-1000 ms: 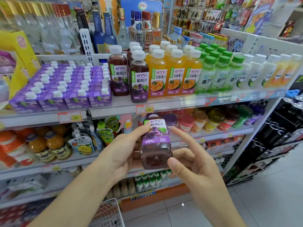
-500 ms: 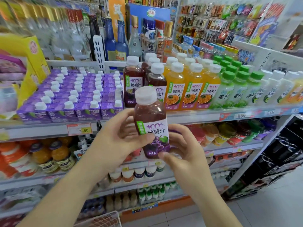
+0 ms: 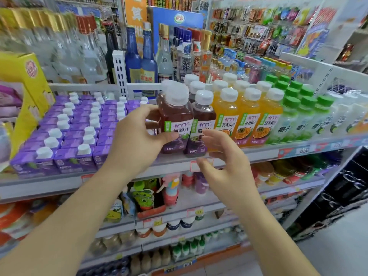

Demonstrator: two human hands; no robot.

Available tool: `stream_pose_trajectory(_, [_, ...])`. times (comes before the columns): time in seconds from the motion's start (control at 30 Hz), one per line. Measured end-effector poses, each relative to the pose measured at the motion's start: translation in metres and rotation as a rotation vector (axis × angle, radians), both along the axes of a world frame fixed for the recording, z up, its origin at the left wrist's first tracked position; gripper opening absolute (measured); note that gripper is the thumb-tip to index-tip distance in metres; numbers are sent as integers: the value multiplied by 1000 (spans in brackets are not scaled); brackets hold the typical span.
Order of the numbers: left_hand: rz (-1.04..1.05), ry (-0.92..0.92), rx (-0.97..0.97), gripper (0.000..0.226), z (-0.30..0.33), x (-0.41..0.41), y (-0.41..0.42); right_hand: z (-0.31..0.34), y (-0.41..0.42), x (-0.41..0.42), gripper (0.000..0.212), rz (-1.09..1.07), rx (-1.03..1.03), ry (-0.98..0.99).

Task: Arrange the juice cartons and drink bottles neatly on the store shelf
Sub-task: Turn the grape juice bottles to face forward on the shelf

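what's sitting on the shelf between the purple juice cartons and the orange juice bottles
In the head view, dark grape juice bottles stand between the purple cartons and the orange juice bottles; the left hand grips another grape bottle there.

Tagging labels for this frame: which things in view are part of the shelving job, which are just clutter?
Job:
- grape juice bottle, held by left hand
- right hand, empty
- purple cartons
- orange juice bottles
- shelf

Clutter:
- liquor bottles
- yellow box

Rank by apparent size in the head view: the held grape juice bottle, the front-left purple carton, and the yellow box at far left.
1. Yellow box, cut off by the frame edge.
2. Grape juice bottle in the left hand; nearness inflates it.
3. Purple carton.
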State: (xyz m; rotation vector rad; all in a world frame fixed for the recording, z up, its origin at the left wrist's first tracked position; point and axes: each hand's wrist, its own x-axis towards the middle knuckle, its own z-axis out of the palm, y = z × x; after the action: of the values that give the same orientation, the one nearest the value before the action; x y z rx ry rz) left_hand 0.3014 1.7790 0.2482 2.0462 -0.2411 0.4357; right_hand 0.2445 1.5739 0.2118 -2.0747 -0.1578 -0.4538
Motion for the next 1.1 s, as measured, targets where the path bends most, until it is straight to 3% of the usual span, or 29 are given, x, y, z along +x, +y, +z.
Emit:
stream_pose_trajectory(0.27, [19,1,104,47,-17,15,-1,0,11,13,70,43,-79,-13])
stream_pose_trajectory(0.43, [22,21,187,55,-15,18,5,-3,17,16,74,60,-101,6])
stream_pose_trajectory(0.57, [-67,41,271,39,-3,24,20,-6,17,19,72,52,-93,14])
stream_pose_trajectory(0.8, [-88,3,39,26,20,67,40,-10,16,15,58,27,-80,65])
stream_pose_trajectory(0.93, [-270,99,-50,38,30,100,37,-9,19,14,55,10,-59,73])
stream_pose_trajectory(1.1, [-487,225,-119,33,36,118,30,-7,21,15,54,-15,-26,104])
